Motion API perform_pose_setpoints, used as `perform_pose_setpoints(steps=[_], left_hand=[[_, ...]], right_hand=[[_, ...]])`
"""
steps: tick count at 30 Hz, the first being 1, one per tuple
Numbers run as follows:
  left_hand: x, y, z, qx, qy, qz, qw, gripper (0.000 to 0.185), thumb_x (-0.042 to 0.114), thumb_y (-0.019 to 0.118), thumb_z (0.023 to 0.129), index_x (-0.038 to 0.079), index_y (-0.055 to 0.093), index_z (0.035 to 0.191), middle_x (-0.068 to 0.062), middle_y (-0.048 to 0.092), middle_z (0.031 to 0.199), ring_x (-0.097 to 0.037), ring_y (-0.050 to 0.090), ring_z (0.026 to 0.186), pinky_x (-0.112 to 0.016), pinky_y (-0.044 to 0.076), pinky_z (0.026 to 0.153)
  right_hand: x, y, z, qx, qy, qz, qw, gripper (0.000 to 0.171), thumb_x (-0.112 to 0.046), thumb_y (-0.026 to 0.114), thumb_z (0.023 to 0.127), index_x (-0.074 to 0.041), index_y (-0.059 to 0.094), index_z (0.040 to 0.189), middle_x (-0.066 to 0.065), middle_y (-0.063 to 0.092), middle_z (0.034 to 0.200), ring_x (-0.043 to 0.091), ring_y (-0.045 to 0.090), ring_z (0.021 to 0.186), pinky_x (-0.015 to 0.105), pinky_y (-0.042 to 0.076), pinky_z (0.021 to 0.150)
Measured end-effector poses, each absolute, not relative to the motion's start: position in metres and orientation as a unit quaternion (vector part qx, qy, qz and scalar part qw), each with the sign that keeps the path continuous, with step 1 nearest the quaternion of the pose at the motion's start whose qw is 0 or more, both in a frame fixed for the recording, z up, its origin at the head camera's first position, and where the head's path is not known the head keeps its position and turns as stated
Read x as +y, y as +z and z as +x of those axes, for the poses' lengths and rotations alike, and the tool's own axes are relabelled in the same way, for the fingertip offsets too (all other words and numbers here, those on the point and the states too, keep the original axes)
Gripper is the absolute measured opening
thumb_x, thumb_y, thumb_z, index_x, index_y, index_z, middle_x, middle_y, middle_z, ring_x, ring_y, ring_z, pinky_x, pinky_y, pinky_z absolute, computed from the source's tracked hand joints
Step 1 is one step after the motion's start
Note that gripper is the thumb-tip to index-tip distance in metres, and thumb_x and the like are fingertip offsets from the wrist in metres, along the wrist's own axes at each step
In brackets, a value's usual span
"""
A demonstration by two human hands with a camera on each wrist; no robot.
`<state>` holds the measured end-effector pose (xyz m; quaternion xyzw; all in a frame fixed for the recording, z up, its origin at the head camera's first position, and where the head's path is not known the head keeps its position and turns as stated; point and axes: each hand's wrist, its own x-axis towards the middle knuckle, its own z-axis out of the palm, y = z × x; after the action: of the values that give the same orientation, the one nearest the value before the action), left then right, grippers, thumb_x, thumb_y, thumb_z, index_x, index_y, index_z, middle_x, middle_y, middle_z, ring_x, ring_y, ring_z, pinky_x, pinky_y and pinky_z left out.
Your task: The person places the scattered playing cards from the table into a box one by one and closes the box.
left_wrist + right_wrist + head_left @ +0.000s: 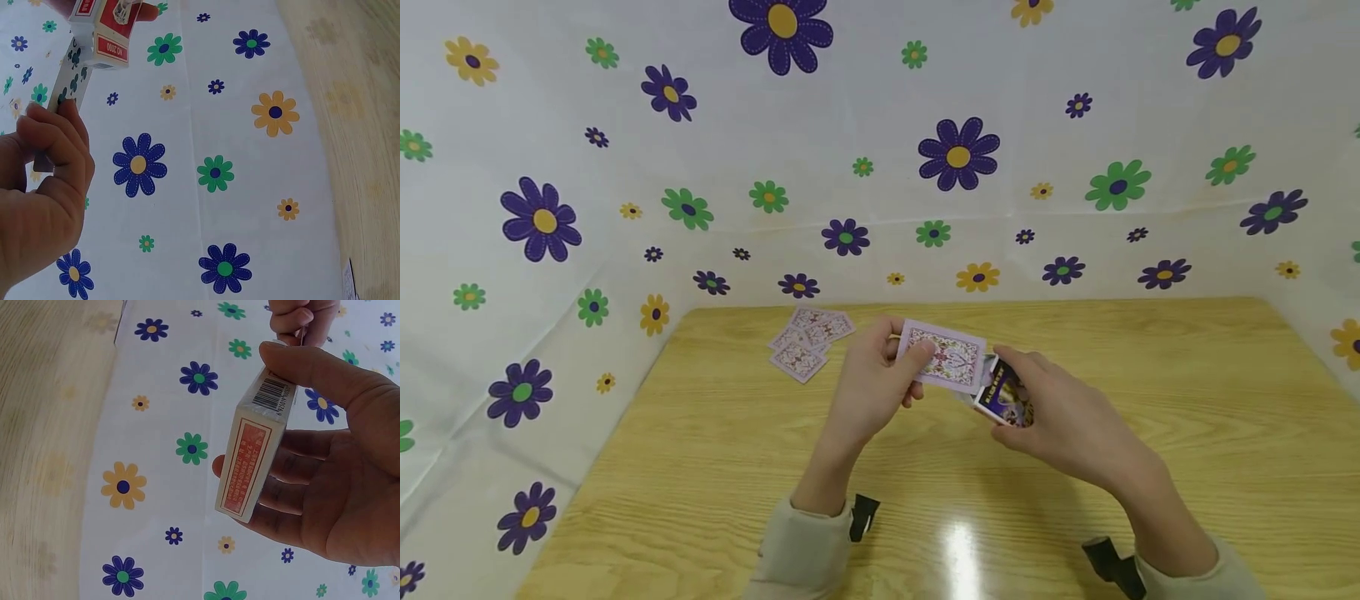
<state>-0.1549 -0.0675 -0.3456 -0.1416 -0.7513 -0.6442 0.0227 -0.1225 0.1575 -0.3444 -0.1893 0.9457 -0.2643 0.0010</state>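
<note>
Holding the card box (1003,398) curled in our right hand (1060,425), we pinch a card (943,357) with our left hand (872,379) beside its mouth; loose cards (808,340) lie apart on the table (700,467).

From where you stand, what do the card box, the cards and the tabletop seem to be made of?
Card box: thin printed cardboard, seemingly under clear film, judging by the wrinkled sheen near the barcode.
Cards: coated paper stock, thin and flat with printed backs, likely.
Table: pale wood or wood-look laminate; visible grain, glossy glare spot.

Pink-patterned card (944,357), red-and-cream box (249,464), flowered white backdrop (865,125).
</note>
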Motion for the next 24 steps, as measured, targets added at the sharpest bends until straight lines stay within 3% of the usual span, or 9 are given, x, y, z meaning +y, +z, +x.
perform_pose_setpoints(steps=[4,11,18,24], left_hand=[[-0.065,-0.347,-0.154,-0.764,-0.630,-0.138,0.033,0.011,0.009,0.060,0.099,0.004,0.059,0.109,-0.010,0.067,0.075,-0.030,0.054,0.051,-0.021,0.044,0.044],[-0.063,-0.347,-0.152,-0.777,-0.615,-0.128,0.038,0.012,0.010,0.061,0.098,0.004,0.059,0.108,-0.008,0.065,0.073,-0.032,0.055,0.052,-0.026,0.046,0.044],[-0.064,-0.346,-0.148,-0.792,-0.592,-0.148,0.035,0.012,0.010,0.061,0.098,0.005,0.060,0.109,-0.007,0.063,0.071,-0.017,0.051,0.049,-0.022,0.043,0.043],[-0.063,-0.344,-0.144,-0.823,-0.544,-0.160,0.028,0.015,0.013,0.062,0.099,0.007,0.063,0.113,-0.004,0.066,0.077,-0.015,0.052,0.052,-0.020,0.042,0.044]], right_hand=[[0.156,-0.345,-0.122,0.946,-0.258,-0.196,-0.006,0.085,-0.025,0.084,0.078,-0.004,0.041,0.148,0.014,0.060,0.119,0.015,0.055,0.081,0.025,0.047,0.061],[0.154,-0.345,-0.121,0.945,-0.258,-0.203,0.000,0.084,-0.024,0.084,0.079,-0.003,0.040,0.148,0.017,0.058,0.128,0.016,0.057,0.086,0.026,0.049,0.065],[0.153,-0.347,-0.120,0.947,-0.248,-0.206,-0.004,0.085,-0.024,0.085,0.078,-0.003,0.041,0.147,0.016,0.060,0.125,0.016,0.056,0.083,0.026,0.048,0.064],[0.152,-0.348,-0.120,0.947,-0.243,-0.212,-0.007,0.083,-0.022,0.085,0.077,-0.002,0.042,0.146,0.016,0.061,0.123,0.016,0.056,0.082,0.027,0.048,0.063]])
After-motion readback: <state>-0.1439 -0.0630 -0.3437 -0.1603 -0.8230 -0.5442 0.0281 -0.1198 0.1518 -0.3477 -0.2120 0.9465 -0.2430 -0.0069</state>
